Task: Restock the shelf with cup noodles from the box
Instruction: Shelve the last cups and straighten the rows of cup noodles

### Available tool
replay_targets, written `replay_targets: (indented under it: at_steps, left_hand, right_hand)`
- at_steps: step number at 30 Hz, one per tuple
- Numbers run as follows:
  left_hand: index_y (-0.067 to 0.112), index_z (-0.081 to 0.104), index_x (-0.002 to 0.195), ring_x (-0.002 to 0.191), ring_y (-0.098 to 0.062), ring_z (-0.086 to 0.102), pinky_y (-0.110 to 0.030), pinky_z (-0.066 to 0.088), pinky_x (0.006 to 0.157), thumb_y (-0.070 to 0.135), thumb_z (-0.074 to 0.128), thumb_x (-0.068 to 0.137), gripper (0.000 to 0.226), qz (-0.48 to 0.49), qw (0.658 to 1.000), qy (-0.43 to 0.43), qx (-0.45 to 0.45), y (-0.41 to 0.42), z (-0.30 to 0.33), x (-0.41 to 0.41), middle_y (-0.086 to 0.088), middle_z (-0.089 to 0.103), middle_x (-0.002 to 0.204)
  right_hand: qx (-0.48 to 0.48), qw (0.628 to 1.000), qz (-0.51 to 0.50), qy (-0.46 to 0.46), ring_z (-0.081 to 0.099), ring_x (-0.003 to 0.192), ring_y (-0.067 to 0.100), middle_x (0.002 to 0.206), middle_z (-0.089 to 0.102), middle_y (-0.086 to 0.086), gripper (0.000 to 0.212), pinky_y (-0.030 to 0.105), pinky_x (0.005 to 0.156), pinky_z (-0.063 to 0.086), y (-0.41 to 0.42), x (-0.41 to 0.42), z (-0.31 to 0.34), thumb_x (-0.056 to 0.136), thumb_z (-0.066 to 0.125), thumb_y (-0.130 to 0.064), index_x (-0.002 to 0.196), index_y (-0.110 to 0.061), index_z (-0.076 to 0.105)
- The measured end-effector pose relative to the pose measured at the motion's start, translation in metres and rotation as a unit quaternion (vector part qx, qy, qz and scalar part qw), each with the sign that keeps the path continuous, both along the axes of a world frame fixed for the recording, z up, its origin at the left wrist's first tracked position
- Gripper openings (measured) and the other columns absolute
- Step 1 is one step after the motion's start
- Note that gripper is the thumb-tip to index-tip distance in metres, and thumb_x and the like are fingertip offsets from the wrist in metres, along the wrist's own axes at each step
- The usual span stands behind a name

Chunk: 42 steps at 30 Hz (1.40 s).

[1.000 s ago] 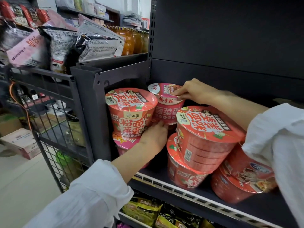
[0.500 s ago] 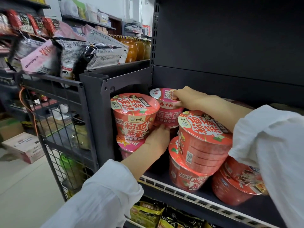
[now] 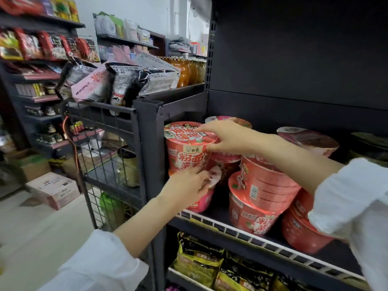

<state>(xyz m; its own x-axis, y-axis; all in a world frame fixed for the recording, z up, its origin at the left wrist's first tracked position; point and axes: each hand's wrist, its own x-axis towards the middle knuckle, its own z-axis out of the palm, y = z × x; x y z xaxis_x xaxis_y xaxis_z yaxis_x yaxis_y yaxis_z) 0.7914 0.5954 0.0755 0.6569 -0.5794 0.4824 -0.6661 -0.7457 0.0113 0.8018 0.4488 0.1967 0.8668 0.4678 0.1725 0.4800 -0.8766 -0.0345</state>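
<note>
Where the dark metal shelf [image 3: 273,246] meets its left upright, a red cup of noodles [image 3: 188,151] is held between both hands. The right hand [image 3: 225,136] is laid over the cup's lid, its fingers spread across the top and its thumb hooked under the rim on the right side, so the cup is gripped from above. The left hand [image 3: 189,186] is pressed against the lower front of the same cup, fingers curled toward its base; whether they close round the cup or only push on it cannot be told. This cup is stacked on a pink cup [image 3: 201,201] that is partly hidden behind the left hand. Behind it a second pink cup [image 3: 225,162] is seen, with another lid above it. To the right, a tilted red cup [image 3: 266,181] is rested on a lower red cup [image 3: 252,215], and a further red cup [image 3: 302,229] is set beside them, under the white right sleeve [image 3: 354,198]. Yellow snack bags [image 3: 199,259] are stocked on the shelf below.
</note>
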Motion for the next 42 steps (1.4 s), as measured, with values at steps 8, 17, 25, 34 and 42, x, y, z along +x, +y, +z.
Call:
replay_targets:
  at_steps: [8,17,25,34,42]
  left_hand:
    - [0.020,0.046,0.135,0.120,-0.023,0.041,-0.031,0.043,0.098,0.024,0.047,0.096,0.039,0.097,0.992,0.034,0.068,0.031,-0.024,-0.002,-0.002,0.042,0.135]
    - [0.016,0.047,0.133,0.117,-0.020,0.049,-0.026,0.040,0.099,0.020,0.049,0.096,0.037,0.073,0.994,0.081,-0.019,0.026,-0.027,0.010,-0.005,0.044,0.129]
    - [0.007,0.061,0.110,0.098,-0.026,0.063,-0.035,0.052,0.081,0.016,0.059,0.090,0.022,0.060,0.992,0.041,-0.098,0.032,-0.027,-0.001,-0.007,0.064,0.109]
    - [0.003,0.061,0.109,0.100,-0.025,0.058,-0.035,0.050,0.089,0.011,0.061,0.088,0.022,-0.016,0.994,0.013,-0.103,0.043,-0.032,-0.001,-0.010,0.060,0.110]
    - [0.006,0.058,0.114,0.109,-0.019,0.053,-0.027,0.044,0.088,0.028,0.046,0.097,0.029,0.030,0.990,0.035,-0.134,0.048,-0.036,0.009,-0.005,0.056,0.118]
  right_hand:
    - [-0.091,0.993,-0.048,-0.049,0.060,0.109,0.030,0.122,0.061,0.010,0.047,0.042,0.088,0.050,0.016,0.004,-0.018,0.096,0.049,-0.025,0.141,-0.030,0.040]
    - [-0.192,0.975,-0.059,-0.096,0.058,0.107,0.031,0.117,0.060,0.014,0.038,0.036,0.084,0.047,0.017,-0.020,0.007,0.099,0.042,-0.022,0.136,-0.021,0.050]
    - [-0.219,0.966,-0.073,-0.118,0.061,0.102,0.030,0.113,0.063,0.012,0.040,0.036,0.079,0.050,0.021,-0.027,0.003,0.100,0.042,-0.020,0.139,-0.024,0.045]
    - [-0.260,0.948,-0.071,-0.168,0.063,0.092,0.026,0.101,0.066,0.006,0.030,0.031,0.070,0.048,0.021,-0.038,0.001,0.098,0.045,-0.027,0.124,-0.020,0.059]
    - [-0.252,0.941,-0.068,-0.215,0.065,0.086,0.022,0.096,0.069,0.002,0.035,0.027,0.060,0.040,0.024,-0.049,-0.006,0.096,0.043,-0.041,0.121,-0.025,0.061]
